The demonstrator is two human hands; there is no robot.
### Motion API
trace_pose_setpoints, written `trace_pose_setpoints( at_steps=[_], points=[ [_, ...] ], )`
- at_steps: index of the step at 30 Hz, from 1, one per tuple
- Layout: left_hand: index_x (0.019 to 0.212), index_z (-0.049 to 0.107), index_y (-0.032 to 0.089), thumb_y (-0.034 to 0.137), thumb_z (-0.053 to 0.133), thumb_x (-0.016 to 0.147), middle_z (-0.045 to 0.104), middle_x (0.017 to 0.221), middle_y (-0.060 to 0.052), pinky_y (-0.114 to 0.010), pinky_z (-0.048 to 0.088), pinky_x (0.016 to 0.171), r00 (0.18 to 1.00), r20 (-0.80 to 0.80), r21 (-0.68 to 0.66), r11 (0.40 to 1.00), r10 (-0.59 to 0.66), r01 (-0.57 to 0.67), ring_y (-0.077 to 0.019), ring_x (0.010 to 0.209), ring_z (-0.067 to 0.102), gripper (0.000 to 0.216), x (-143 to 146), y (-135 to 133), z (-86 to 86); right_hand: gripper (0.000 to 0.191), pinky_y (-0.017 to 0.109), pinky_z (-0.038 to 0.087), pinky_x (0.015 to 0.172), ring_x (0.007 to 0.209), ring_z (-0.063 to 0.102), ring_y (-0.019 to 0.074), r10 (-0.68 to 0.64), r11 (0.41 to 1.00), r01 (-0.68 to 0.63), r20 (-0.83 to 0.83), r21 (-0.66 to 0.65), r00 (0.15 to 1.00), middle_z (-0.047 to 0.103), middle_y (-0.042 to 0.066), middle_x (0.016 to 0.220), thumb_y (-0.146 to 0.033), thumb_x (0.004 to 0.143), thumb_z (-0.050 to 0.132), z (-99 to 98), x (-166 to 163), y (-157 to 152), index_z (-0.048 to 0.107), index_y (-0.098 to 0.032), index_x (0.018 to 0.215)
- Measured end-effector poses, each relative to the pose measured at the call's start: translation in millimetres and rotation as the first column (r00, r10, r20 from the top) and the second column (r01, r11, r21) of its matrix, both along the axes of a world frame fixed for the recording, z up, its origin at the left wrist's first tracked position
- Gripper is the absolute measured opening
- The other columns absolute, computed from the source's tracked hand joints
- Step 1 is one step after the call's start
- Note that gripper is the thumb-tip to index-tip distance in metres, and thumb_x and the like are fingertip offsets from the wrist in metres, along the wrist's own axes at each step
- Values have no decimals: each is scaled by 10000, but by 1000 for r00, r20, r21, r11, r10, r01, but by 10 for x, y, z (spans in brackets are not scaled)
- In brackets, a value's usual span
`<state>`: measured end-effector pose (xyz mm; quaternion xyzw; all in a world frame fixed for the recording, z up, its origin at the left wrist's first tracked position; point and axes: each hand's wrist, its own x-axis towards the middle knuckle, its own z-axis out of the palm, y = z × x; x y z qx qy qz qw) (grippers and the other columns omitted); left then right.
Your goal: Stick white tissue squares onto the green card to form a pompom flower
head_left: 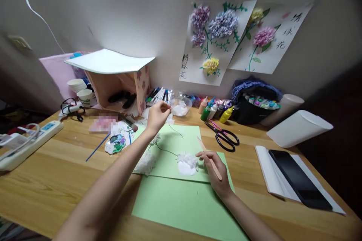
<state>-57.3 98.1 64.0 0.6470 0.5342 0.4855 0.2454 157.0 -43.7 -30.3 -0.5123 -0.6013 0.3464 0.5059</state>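
Observation:
My left hand [157, 116] reaches forward over the desk, fingers pinched on a small white bit of tissue right beside a clear bowl [181, 106] of white paper pieces. My right hand [214, 168] rests on the green paper sheet [181, 199] and grips a wooden stick [209, 158] like a pen. The stick's tip points away from me, beside a white tissue flower [187, 162] stuck on the upper green sheet [185, 139]. A second white tissue clump [145, 162] lies at that sheet's left edge, with thin drawn stems between them.
Black scissors [224, 137] lie right of the green sheets. Glue bottles [215, 111], markers [160, 95] and a black pen case [256, 109] line the wall. A paint palette [116, 144] and blue brush [97, 147] lie left. A power strip [28, 141] and a dark tablet [299, 179] sit at the edges.

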Motion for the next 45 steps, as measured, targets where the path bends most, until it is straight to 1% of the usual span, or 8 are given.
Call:
trace_pose_setpoints(
  at_steps=[4,7,11,16,22,27,37,45],
  points=[
    [757,598,145,54,520,723,692,807,-79,-308,514,760,979,-189,-19,996,81,-86,-183,784,659,124,192,758,35,220,330,474,713,791,592,201,-17,999,17,-10,-43,1000,657,52,881,-388,911,452,-37,26,41,570,-220,830],
    [815,625,139,66,526,739,694,891,-95,-300,500,790,964,-258,-17,998,62,-69,-189,828,655,145,203,894,-15,236,326,476,710,764,594,200,3,998,-5,-35,-65,999,651,44,842,-393,915,438,-56,43,40,567,-226,810],
    [926,620,157,151,463,823,648,1050,-122,-366,462,860,924,-357,26,990,136,-136,-234,951,616,188,-109,625,-76,261,314,470,692,762,591,202,29,997,-34,-71,-66,997,643,47,801,-402,918,428,-54,44,41,565,-223,787],
    [1062,586,175,248,629,736,600,1155,-139,-380,468,848,708,-702,-77,980,75,-181,-291,1050,572,337,-538,424,-292,309,283,453,637,705,581,179,46,995,-53,-73,-89,996,625,42,747,-413,923,423,-35,36,61,574,-206,750],
    [929,652,190,150,581,710,664,1062,-106,-325,469,808,721,-693,-140,984,-14,-115,-255,983,608,234,-622,564,-540,311,279,432,623,684,565,165,65,995,-70,-76,-76,995,613,29,728,-398,930,421,-35,43,47,583,-204,748],
    [837,686,189,155,499,748,715,920,-92,-304,471,775,783,-621,-61,995,20,-74,-245,897,638,209,-644,609,-408,304,275,405,620,663,536,153,86,993,-92,-75,-80,993,602,18,720,-393,932,420,-31,46,43,572,-204,749],
    [832,693,164,191,501,780,714,863,-55,-253,476,753,924,-371,121,982,-88,142,-175,805,635,200,-239,272,-52,326,273,400,645,690,533,159,97,994,-100,-55,-47,994,593,25,731,-403,933,407,12,41,37,574,-201,739],
    [1003,635,189,198,512,812,660,1055,-81,-349,468,885,786,-497,-90,923,-366,373,-210,977,612,228,318,-22,-513,326,273,400,613,643,511,152,-33,999,36,-78,30,996,568,12,689,-399,929,405,-3,44,51,541,-204,707]
  ],
)
